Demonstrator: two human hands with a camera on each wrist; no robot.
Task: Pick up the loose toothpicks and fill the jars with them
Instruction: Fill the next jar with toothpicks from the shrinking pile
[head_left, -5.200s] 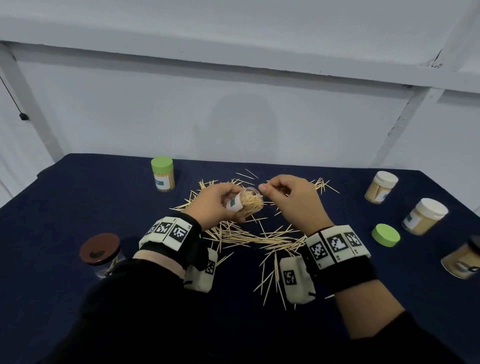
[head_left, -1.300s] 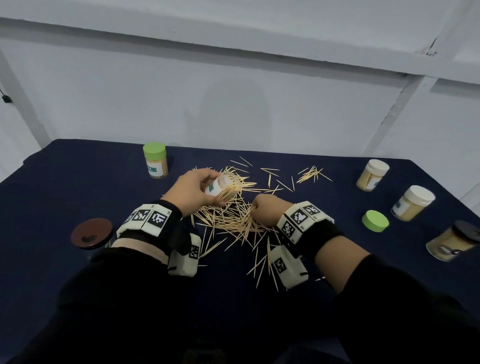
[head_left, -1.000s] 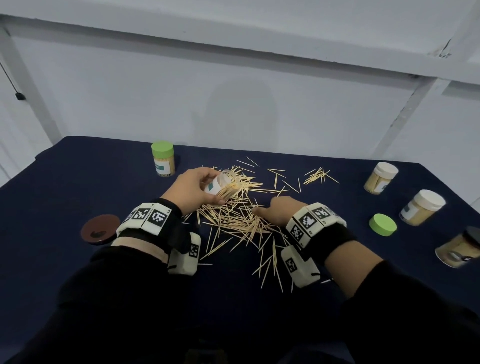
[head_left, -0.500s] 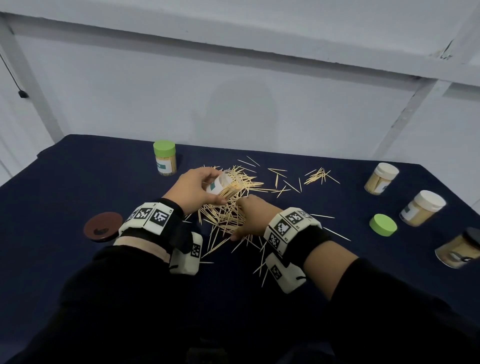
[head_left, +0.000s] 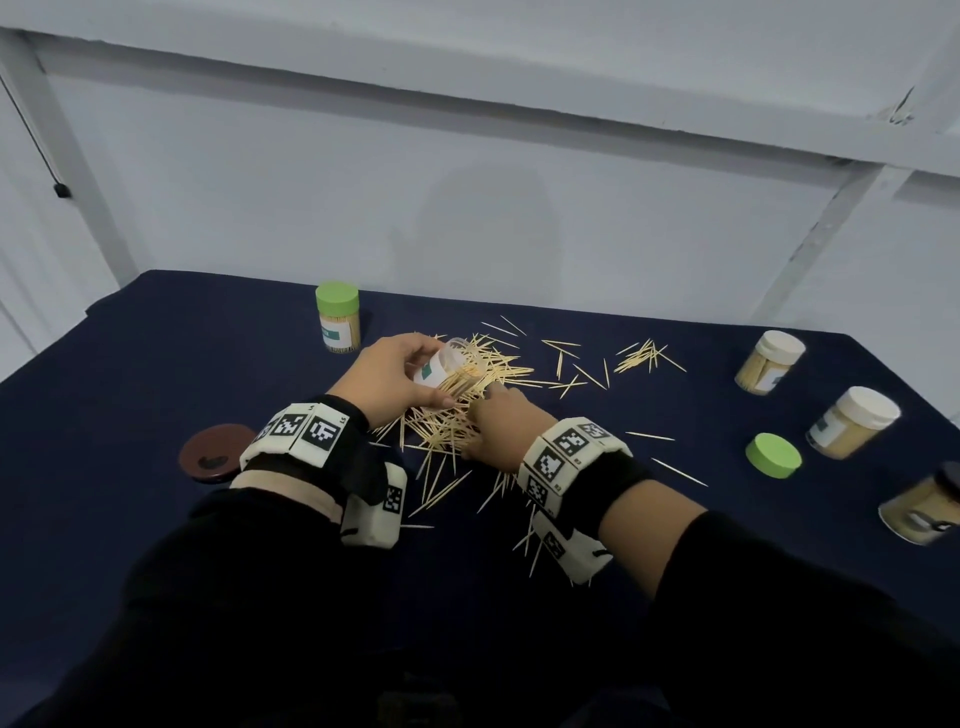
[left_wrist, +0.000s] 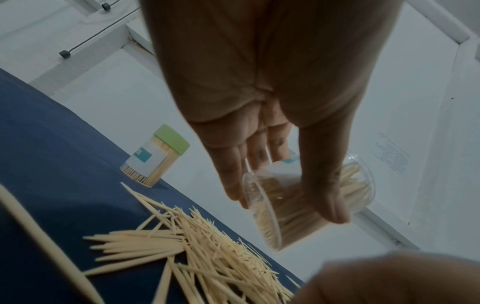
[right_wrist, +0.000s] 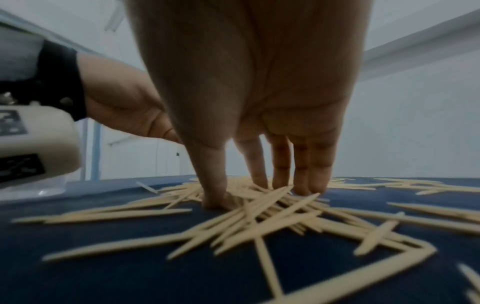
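Note:
My left hand (head_left: 389, 382) grips a clear labelled jar (head_left: 441, 366), tilted on its side with its mouth toward the right and part filled with toothpicks (left_wrist: 298, 205). It hangs just above the pile of loose toothpicks (head_left: 447, 428) on the dark blue table (head_left: 156, 364). My right hand (head_left: 501, 421) is down on the pile right below the jar's mouth. In the right wrist view its thumb and straight fingers (right_wrist: 257, 176) press onto the toothpicks (right_wrist: 259, 214) with a gap between them. No toothpick is lifted.
A green-lidded full jar (head_left: 337, 325) stands at the back left, a brown lid (head_left: 215, 453) lies at the left. On the right are two white-lidded jars (head_left: 769, 362) (head_left: 852, 422), a loose green lid (head_left: 773, 454) and a dark-lidded jar (head_left: 924, 506). More toothpicks (head_left: 644, 356) lie scattered behind.
My right hand came down from the jar's mouth onto the pile and has slid left toward the jar, drawing toothpicks together. The left hand keeps the jar in nearly the same place.

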